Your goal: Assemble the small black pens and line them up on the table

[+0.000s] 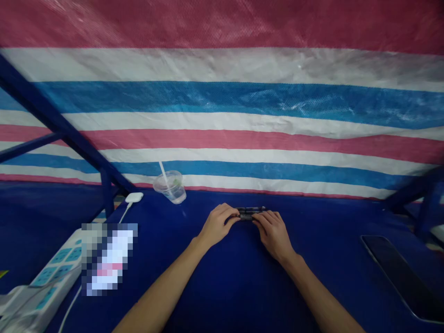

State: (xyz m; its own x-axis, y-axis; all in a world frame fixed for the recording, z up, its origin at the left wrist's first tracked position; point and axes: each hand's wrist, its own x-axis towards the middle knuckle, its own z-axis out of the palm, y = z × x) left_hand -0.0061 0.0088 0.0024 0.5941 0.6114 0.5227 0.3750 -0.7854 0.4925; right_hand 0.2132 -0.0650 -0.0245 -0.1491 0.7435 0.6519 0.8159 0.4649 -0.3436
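Note:
On the dark blue tabletop (229,286), my left hand (219,223) and my right hand (274,231) meet near the middle. Between their fingertips is a short dark pen-like stick (246,217), pinched at its left end by the left hand and at its right end by the right. Just behind it lie more thin dark pen-like sticks (252,209), side by side and partly covered by my fingers. Their exact kind is too small to make out.
A clear plastic cup (177,194) with a straw stands at back left, near a white charger (134,197). A white power strip (57,273) and a blurred-out lit screen (113,259) lie left. A black phone (402,277) lies right. Striped tarpaulin (243,99) hangs behind; blue frame bars (69,129) flank it.

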